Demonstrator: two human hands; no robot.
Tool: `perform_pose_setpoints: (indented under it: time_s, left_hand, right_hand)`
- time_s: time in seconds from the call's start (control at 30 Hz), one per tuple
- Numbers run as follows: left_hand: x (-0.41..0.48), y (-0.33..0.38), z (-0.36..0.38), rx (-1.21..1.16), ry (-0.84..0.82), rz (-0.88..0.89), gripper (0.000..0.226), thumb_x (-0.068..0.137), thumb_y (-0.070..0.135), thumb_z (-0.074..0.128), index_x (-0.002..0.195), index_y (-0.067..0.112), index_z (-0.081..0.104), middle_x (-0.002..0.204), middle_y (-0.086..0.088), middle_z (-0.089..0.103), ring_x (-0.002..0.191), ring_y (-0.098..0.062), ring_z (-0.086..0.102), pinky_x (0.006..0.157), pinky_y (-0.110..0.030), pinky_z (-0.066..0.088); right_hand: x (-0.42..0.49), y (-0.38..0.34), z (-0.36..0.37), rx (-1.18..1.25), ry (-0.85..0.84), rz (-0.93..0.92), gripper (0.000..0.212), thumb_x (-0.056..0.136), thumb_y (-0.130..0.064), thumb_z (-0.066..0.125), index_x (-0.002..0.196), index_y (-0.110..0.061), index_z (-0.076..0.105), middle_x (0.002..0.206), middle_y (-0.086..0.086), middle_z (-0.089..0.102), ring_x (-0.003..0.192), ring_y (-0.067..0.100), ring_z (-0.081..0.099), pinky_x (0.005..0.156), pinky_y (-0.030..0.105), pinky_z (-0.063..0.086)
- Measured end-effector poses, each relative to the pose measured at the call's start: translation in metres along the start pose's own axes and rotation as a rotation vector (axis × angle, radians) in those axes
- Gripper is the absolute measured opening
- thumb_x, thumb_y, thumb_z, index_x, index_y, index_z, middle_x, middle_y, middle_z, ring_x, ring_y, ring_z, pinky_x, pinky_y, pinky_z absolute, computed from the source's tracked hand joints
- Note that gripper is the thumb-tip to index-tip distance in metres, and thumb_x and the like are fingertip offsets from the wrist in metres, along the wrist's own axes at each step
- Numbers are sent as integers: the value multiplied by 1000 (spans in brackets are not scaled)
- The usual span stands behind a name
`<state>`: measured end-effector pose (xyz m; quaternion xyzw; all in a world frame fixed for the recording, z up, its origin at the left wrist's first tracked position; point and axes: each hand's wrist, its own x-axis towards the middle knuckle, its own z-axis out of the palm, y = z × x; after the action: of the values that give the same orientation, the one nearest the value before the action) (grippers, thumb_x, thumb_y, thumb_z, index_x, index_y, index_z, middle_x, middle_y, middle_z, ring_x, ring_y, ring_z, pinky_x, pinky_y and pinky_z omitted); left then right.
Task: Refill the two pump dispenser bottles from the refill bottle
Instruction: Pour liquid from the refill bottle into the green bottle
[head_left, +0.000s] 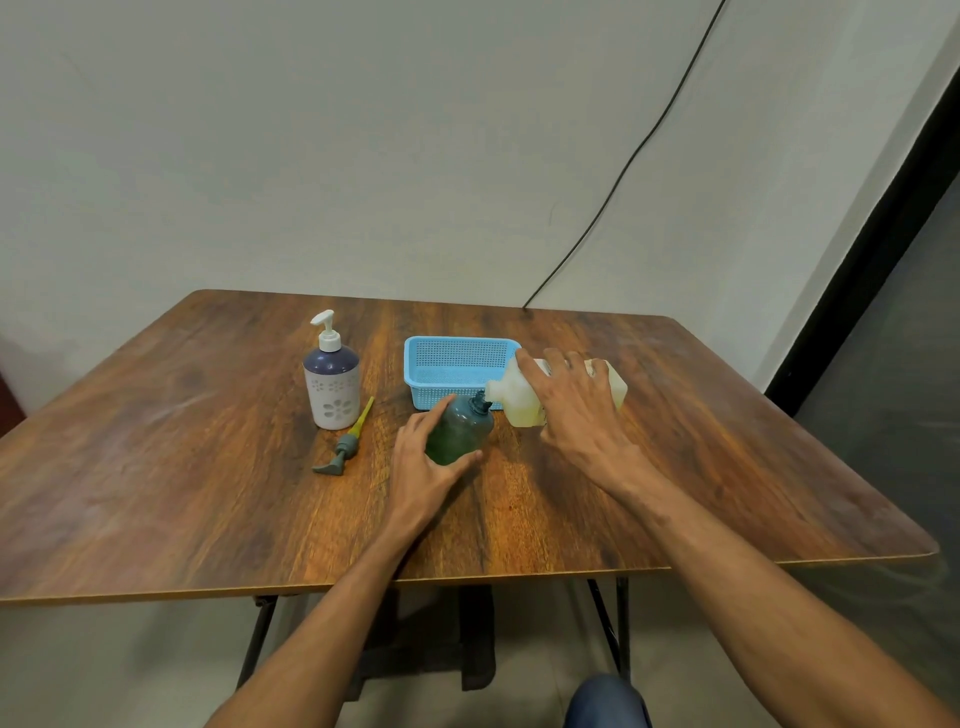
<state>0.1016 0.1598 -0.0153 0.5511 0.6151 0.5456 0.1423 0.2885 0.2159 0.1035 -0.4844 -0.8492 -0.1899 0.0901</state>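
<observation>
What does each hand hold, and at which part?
The left hand grips the green dispenser bottle around its body. The right hand grips the tilted refill bottle around its body, from above.

Plain indoor room, domestic in look; exact kind not certain. Bare off-white painted wall (363, 156) behind, with a thin black cable (631, 157) running slantwise down it to the far table edge. Wood-grain laminate table (208, 493) on dark folding metal legs (260, 639), the light household sort. Pale floor (130, 665) below. Dark frame (872, 249) at far right, door or window, cannot tell which. Household goods on the tabletop: flower-patterned pump soap bottle (332, 389), small blue plastic basket (457, 358).
</observation>
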Motion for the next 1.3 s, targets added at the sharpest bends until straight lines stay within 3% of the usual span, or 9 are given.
perform_pose_setpoints:
  time_s: [0.57,1.1,1.3]
  left_hand:
    - [3,-5,1,5,3,0,86,77,38,88,151,37,44,138,4,54,129,-14,48,110,-48,46]
    - [1,-3,1,12,-9,-5,86,78,38,87,151,39,43,140,3,53,129,-14,47,109,-42,46]
    - [2,-5,2,13,-11,-5,86,78,41,87,152,38,44,139,2,53,128,-16,48,108,-46,48]
  right_hand:
    - [2,0,2,17,8,5,101,76,-22,82,158,-25,23,151,14,42,135,38,41,109,62,31]
    - [1,0,-1,11,-2,4,101,77,-23,82,159,-25,22,153,13,41,137,37,40,110,62,30]
    - [1,0,0,-19,20,-2,101,74,-22,83,157,-25,26,148,14,46,132,38,44,106,61,34]
